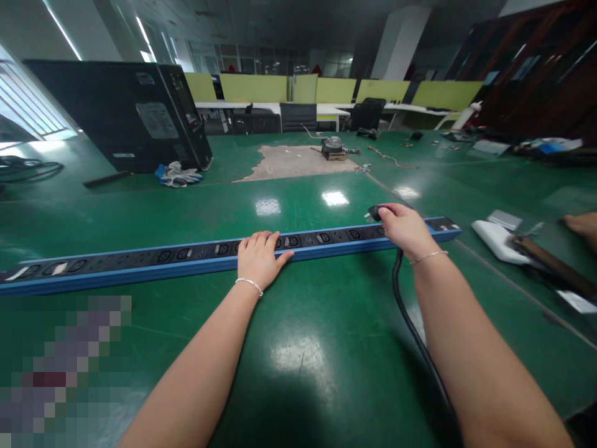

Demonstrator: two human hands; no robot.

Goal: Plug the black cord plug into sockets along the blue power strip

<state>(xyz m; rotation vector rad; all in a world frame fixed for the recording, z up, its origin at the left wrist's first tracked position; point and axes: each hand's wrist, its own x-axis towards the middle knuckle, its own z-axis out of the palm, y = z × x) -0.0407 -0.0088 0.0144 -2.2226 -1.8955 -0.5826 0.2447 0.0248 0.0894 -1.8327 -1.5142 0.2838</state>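
A long blue power strip [205,266] with a row of black sockets lies across the green table. My left hand [259,255] is laid over its middle, fingers across the far rail and thumb along the near one, holding it. Above the strip's right part, my right hand [403,229] pinches a black power plug [374,213]. The plug's metal prongs point left and are apart from the sockets. From under that hand a thick black cable [410,314] hangs down toward me. My right hand hides some sockets near the strip's right end.
A black computer case [153,118] stands at the back left, with work gloves [177,175] beside it. Farther back a small round device [333,147] sits on a bare patch. At right lie a white object [497,241] and another person's hand [583,225].
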